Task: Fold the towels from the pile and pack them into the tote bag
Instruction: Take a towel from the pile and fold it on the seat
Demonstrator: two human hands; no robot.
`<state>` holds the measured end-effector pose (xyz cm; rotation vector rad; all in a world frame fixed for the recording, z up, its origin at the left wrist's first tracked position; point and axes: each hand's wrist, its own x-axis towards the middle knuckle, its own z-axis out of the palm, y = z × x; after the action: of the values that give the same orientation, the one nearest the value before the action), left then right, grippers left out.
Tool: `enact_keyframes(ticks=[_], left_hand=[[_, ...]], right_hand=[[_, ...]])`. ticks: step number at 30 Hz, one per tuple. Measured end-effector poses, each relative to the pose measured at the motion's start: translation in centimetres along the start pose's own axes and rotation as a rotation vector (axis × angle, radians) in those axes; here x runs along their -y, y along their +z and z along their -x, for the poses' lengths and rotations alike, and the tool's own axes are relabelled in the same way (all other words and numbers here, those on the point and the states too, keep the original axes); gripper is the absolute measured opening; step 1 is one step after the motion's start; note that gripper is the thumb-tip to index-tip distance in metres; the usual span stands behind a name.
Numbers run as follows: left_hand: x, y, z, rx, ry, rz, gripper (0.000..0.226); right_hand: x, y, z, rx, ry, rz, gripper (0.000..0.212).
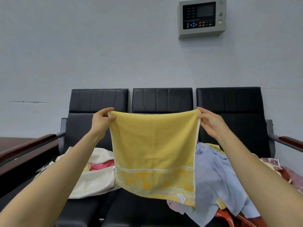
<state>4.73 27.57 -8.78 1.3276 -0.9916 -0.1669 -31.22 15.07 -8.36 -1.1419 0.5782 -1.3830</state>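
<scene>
Yellow towel (pixel 154 145) hangs spread flat in the air, held up by its two top corners in front of a row of black seats (pixel 162 100). The left hand (pixel 102 119) pinches the top left corner between thumb and fingers, and the right hand (pixel 210 122) pinches the top right corner likewise. Lower left, a cream tote bag (pixel 93 179) lies open on the seat with a folded pink towel (pixel 101 166) inside. Lower right sits the pile (pixel 218 174), pale blue cloth uppermost.
</scene>
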Motion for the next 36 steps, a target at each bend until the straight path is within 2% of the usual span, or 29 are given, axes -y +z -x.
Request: enact_keyframes(ticks=[3,6,8,10,12,14,16,18,21,25,28,31,36], left_hand=[[-0.2,-0.3,0.6,-0.063,0.139,-0.254,0.028],[-0.3,-0.9,0.9,-0.080,0.248,-0.403,0.021],[-0.5,-1.3,1.3,-0.098,0.285,-0.404,0.021],[-0.8,-1.9,1.8,-0.103,0.326,-0.364,0.020],[-1.4,-2.5,2.4,-0.055,0.330,-0.287,0.016],[-2.1,-2.9,2.6,0.035,0.261,-0.119,0.021],[-2.6,-3.0,2.3,0.076,0.173,0.039,0.023],[-2.6,-2.7,1.5,0.079,0.107,0.107,0.021],[-0.1,-1.4,-0.6,0.135,-0.007,0.046,0.021],[7.3,2.0,-2.9,0.272,-0.251,-0.179,0.023],[13.3,4.8,-2.5,0.256,-0.423,-0.116,0.018],[17.9,6.4,-0.9,0.219,-0.479,-0.081,0.015],[18.7,6.0,-0.1,0.189,-0.378,-0.020,0.017]], right_hand=[[0.2,-0.2,0.8,-0.060,-0.205,0.440,0.034],[-0.1,-0.4,1.5,-0.123,-0.523,0.976,0.015],[-0.3,-0.4,1.7,-0.126,-0.699,1.127,0.009],[-0.2,-0.3,2.0,-0.160,-0.760,1.085,0.010],[0.3,0.1,2.3,-0.142,-0.653,0.878,0.006],[0.8,0.4,2.5,-0.095,-0.520,0.693,0.008],[1.1,0.6,2.1,-0.098,-0.483,0.628,0.010],[1.2,0.6,1.1,-0.106,-0.455,0.663,0.012],[-0.4,-0.3,-1.6,-0.090,-0.253,0.815,0.010],[-6.6,-2.6,-5.2,-0.062,-0.025,1.054,0.011],[-12.1,-4.1,-6.1,-0.069,0.112,1.040,0.013],[-16.5,-5.3,-6.0,-0.080,0.148,0.960,0.018],[-17.0,-5.2,-5.7,-0.130,-0.019,0.670,0.015]])
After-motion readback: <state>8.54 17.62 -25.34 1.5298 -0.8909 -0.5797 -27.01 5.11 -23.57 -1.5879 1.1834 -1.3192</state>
